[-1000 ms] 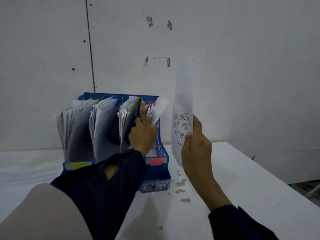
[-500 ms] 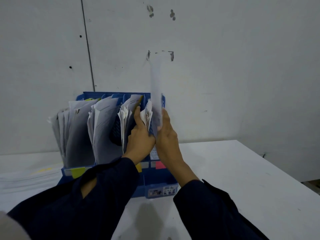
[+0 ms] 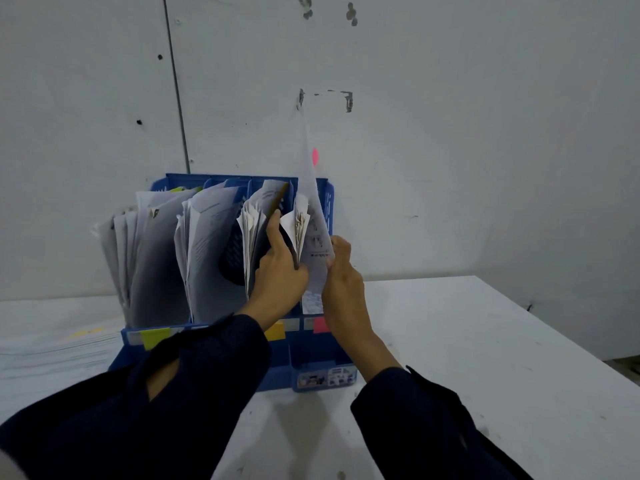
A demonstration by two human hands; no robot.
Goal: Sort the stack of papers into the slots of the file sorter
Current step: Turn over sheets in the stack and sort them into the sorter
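Observation:
A blue file sorter (image 3: 308, 358) stands on the white table against the wall, its slots full of upright papers. My right hand (image 3: 341, 275) pinches a printed sheet (image 3: 313, 202) with a pink tab near its top; the sheet's lower part sits in the rightmost slot. My left hand (image 3: 280, 268) reaches into the sorter and holds the rightmost slot's papers (image 3: 298, 226) aside to the left, index finger stretched up along the divider. A flat stack of papers (image 3: 52, 351) lies on the table left of the sorter.
Yellow (image 3: 156, 337) and pink (image 3: 320, 323) labels mark the sorter's front. The white table (image 3: 485, 358) extends to the right, its edge at the far right. A grey wall (image 3: 450, 150) stands close behind the sorter.
My right hand has carried the sheet from the right of the sorter to its rightmost slot and lowered it in. My left hand has stayed in the sorter holding papers aside.

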